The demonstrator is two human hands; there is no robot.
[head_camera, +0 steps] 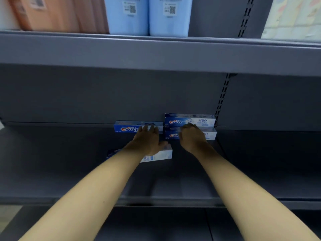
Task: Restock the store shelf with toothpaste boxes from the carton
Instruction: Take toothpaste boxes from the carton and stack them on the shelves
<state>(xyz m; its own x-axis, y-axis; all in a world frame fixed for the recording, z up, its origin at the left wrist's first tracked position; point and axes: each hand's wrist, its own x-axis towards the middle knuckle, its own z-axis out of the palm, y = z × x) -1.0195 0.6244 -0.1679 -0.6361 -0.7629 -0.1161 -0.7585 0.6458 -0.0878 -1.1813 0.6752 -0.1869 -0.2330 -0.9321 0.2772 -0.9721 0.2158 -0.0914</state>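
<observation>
Overhead, seemingly blue containers (149, 16) beside pink packs (57, 14).

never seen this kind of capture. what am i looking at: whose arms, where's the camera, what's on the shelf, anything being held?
There is no machine here: the two bare arms belong to a person restocking a store shelf. The single picture comes from a wide-angle camera worn on the person's head, looking forward and down, so the arms reach in from the bottom.

On the grey shelf, against the back wall, lies one blue toothpaste box; to its right, two whiter boxes are stacked, the upper box on the lower box. A fourth box, the front box, lies nearer, partly hidden under the left wrist.

The left hand has straight fingers reaching onto the blue box. The right hand rests against the front of the stack, its fingers curved. Neither hand plainly grips anything. The shelf above carries light blue containers.
</observation>
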